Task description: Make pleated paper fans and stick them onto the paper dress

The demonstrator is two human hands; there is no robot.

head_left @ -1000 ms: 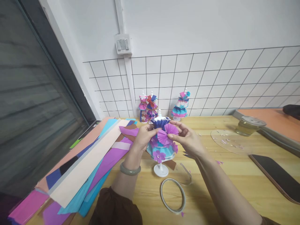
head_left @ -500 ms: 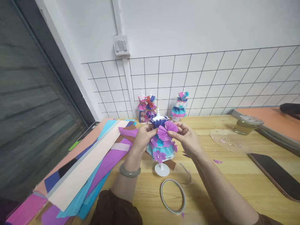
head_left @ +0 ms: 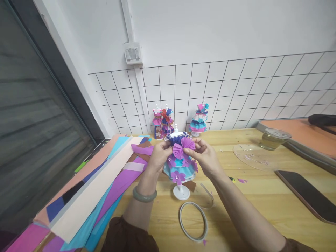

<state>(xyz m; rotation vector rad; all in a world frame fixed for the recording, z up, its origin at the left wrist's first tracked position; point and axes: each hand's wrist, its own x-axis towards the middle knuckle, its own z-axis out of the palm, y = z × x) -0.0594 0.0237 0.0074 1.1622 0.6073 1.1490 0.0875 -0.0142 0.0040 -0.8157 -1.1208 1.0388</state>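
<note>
No brand can be read: small pale lettering is seen on a black-and-green packet [head_left: 90, 155] at the left of the frame, but it is too small to be made out, and most of the packet is covered by a fanned pile of coloured paper strips [head_left: 97, 185]. The space beside the left forearm is taken up by these strips.

At the centre of the frame, a dress form [head_left: 181, 163] in a blue paper skirt with purple flowers is stood upright on the surface [head_left: 168, 224]. Its side is gripped by the left hand [head_left: 159, 156], and a pleated purple bow [head_left: 179, 151] is pinched against its front by the right hand [head_left: 206, 156].

Below its base, a ring of tape [head_left: 180, 220] is laid flat. Three smaller dressed figures, a pink one [head_left: 157, 120], a red-and-blue one [head_left: 167, 120] and a tiered one [head_left: 198, 119], are placed by the wall. At the right are seen a dark phone [head_left: 306, 196], a clear dish [head_left: 243, 157] and a lidded cup [head_left: 274, 140].

The form's waist is hidden by the bow, and a black object [head_left: 322, 120] is cut off by the right edge. Whether the bow is fastened cannot be told.
</note>
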